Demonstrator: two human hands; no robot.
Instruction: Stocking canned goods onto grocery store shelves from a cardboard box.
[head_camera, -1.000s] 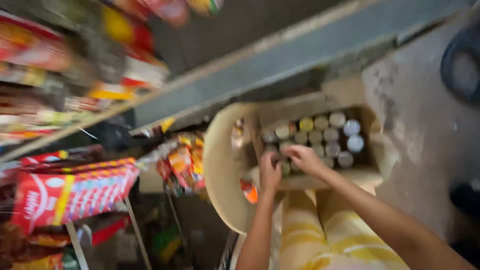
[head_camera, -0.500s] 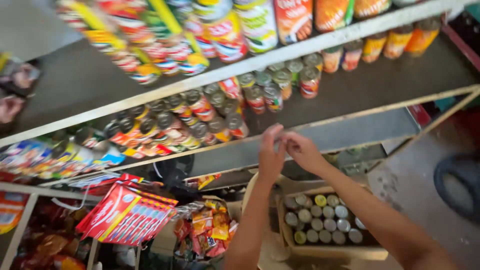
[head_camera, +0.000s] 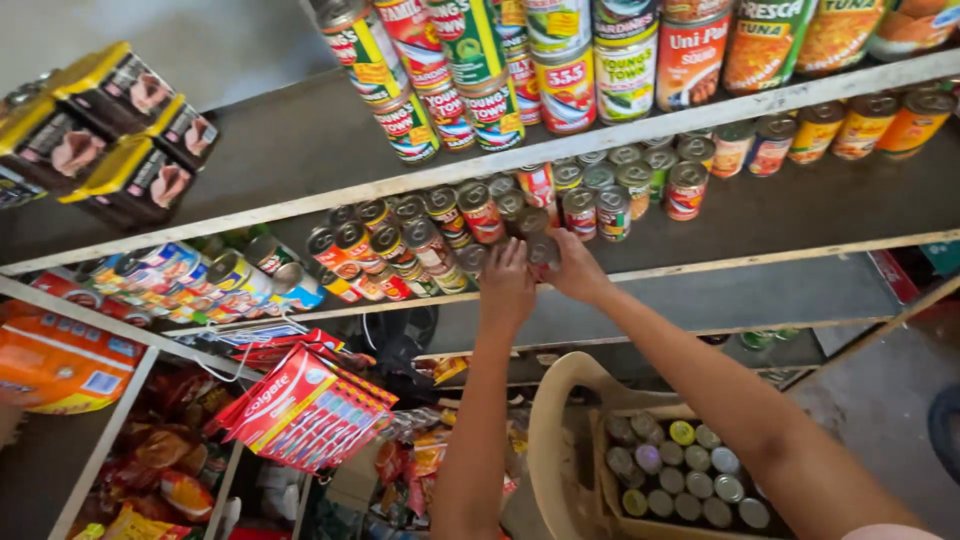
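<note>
Up at the middle wooden shelf (head_camera: 780, 262), both my hands meet at its front edge. My left hand (head_camera: 507, 285) has its fingers curled around a small round tin can with a dull metal lid (head_camera: 474, 258), and my right hand (head_camera: 575, 268) closes on a second small tin can with a dark lid (head_camera: 541, 250) just beside it; the two cans nearly touch, at the lip of the shelf, in front of a packed row of red-labelled tins (head_camera: 480, 210).

Below me, an open cardboard box of more small cans with silver and yellow lids (head_camera: 680, 470) rests on a cream plastic chair (head_camera: 555, 430), well apart from the shelf.

As I judge it, the risk is at the edge. The cans I hold sit right on the lip, so a loose grip or an early release could let one roll off and drop toward the box or the floor. The row behind is crowded, and pushing in too hard could knock neighbouring tins over or shove them out of line. The tall cans on the upper shelf (head_camera: 560, 90) hang close above my knuckles, so lifting too high could bump them.
</note>
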